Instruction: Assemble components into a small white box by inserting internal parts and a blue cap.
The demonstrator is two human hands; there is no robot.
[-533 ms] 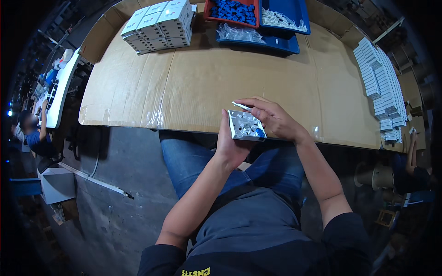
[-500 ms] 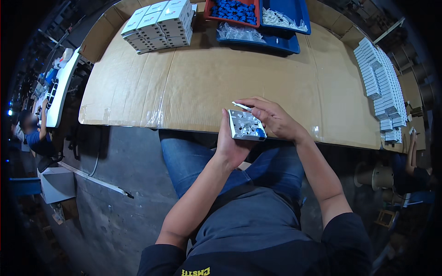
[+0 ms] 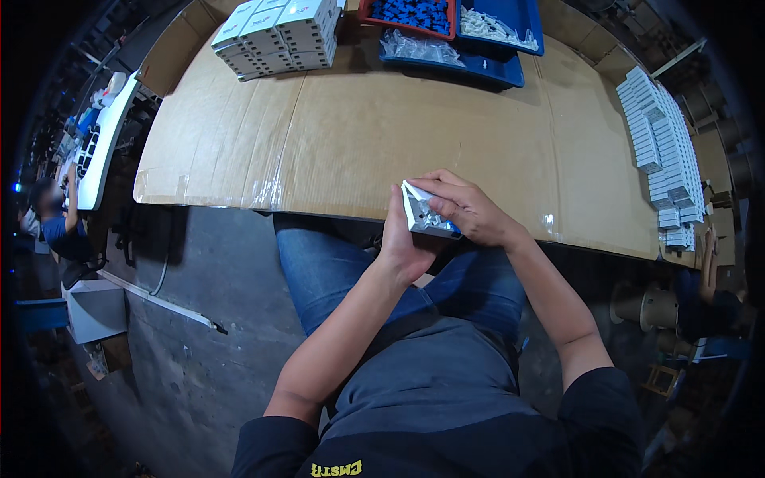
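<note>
Near the table's front edge, my left hand (image 3: 401, 247) cradles a small white open-topped box (image 3: 411, 215) from below, its thumb up along the left side. Inside the box lies crinkled clear plastic (image 3: 426, 215) with grey-white shapes, and a bit of blue shows at its near right corner. My right hand (image 3: 470, 209) bends over the box from the right, fingers closed on a thin white piece (image 3: 413, 190) at the far rim. I cannot tell whether that piece is loose or a flap of the box. The right fingers hide part of the contents.
White boxes (image 3: 279, 36) are stacked at the far left. At the back stand a red tray (image 3: 406, 32) of blue parts and blue trays (image 3: 502, 73) with white parts and clear bags. Small white boxes (image 3: 663, 143) line the right side. Other people sit at far left and right.
My right hand has lowered the thin white piece onto the far rim of the box, and its fingers now cover more of the opening. The box has tilted slightly.
</note>
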